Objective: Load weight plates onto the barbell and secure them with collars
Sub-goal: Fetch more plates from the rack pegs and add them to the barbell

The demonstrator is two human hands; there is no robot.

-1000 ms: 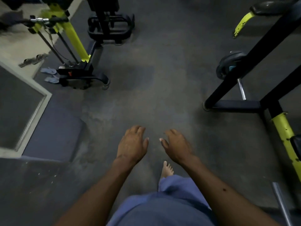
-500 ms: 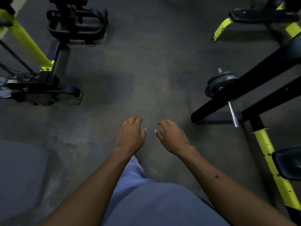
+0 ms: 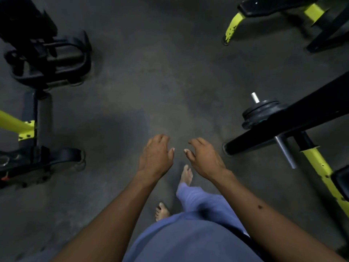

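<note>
Sitting at the right of the view, the plates (image 3: 261,112) are stacked on a steel peg (image 3: 255,97) behind a black rack beam (image 3: 302,114), well apart from both hands. A second bare steel peg (image 3: 285,151) juts out below that beam, beside a yellow post (image 3: 321,167). The left hand (image 3: 155,157) and right hand (image 3: 204,157) hover side by side over the dark floor (image 3: 151,82), palms down, fingers (image 3: 160,138) loosely curled and holding nothing. Two bare feet (image 3: 186,173) show below them, with blue trousers (image 3: 188,239) nearest the camera. A black and yellow machine (image 3: 37,138) stands at the left, another yellow-legged frame (image 3: 233,25) at top right.
</note>
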